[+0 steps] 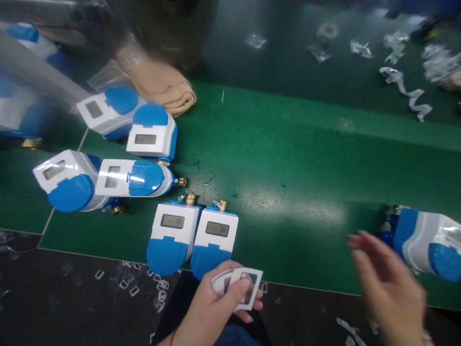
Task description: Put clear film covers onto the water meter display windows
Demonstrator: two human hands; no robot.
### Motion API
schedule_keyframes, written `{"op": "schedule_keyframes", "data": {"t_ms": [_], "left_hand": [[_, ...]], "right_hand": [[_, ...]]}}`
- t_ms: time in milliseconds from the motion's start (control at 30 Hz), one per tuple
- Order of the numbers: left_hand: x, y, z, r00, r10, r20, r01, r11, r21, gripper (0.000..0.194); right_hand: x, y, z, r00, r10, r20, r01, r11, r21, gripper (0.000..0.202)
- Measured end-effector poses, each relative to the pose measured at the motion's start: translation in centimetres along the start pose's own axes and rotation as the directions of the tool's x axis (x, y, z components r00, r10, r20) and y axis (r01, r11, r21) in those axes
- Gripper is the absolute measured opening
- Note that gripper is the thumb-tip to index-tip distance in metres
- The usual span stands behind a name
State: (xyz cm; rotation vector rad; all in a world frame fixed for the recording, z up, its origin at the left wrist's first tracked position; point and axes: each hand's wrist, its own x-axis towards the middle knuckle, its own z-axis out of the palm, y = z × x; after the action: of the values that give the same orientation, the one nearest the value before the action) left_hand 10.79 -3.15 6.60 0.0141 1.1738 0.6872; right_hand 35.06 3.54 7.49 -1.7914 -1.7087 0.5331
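My left hand pinches a few flat white-framed window labels between thumb and fingers, just over the table's front edge. Two white-and-blue water meters stand side by side next to that hand: the nearer meter and its neighbour, their small displays facing up. On the right, my right hand is smeared by motion, thumb and fingers apart, with nothing visible in it. Close beside it lies another water meter, its brass fitting pointing away from me.
Several more water meters cluster at the left of the green table. Behind them lies a folded tan cloth. Plastic scraps and a curled strip are at the far right. Small white frame scraps litter the floor.
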Motion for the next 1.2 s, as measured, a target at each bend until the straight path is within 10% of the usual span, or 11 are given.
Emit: {"op": "schedule_keyframes", "data": {"t_ms": [133, 267, 733, 1200], "left_hand": [[-0.7, 1.4, -0.4, 0.984, 0.145, 0.1, -0.166, 0.954, 0.248, 0.044], [-2.0, 2.5, -2.6, 0.953, 0.25, 0.173, -0.301, 0.862, 0.408, 0.03], [-4.2, 4.6, -5.5, 0.97, 0.203, 0.133, -0.238, 0.899, 0.369, 0.027], [-4.5, 5.0, -6.6, 0.927, 0.3, 0.227, -0.376, 0.762, 0.528, 0.032]], "right_hand": [[-3.8, -7.1, 4.7, 0.861, -0.417, 0.29, 0.417, 0.906, 0.065, 0.032], [-4.7, -10.8, 7.4, 0.834, -0.483, 0.269, 0.455, 0.876, 0.16, 0.025], [-7.4, -11.0, 9.2, 0.756, -0.594, 0.276, 0.574, 0.804, 0.156, 0.044], [-8.1, -11.8, 9.4, 0.805, -0.538, 0.248, 0.519, 0.843, 0.143, 0.045]]}}
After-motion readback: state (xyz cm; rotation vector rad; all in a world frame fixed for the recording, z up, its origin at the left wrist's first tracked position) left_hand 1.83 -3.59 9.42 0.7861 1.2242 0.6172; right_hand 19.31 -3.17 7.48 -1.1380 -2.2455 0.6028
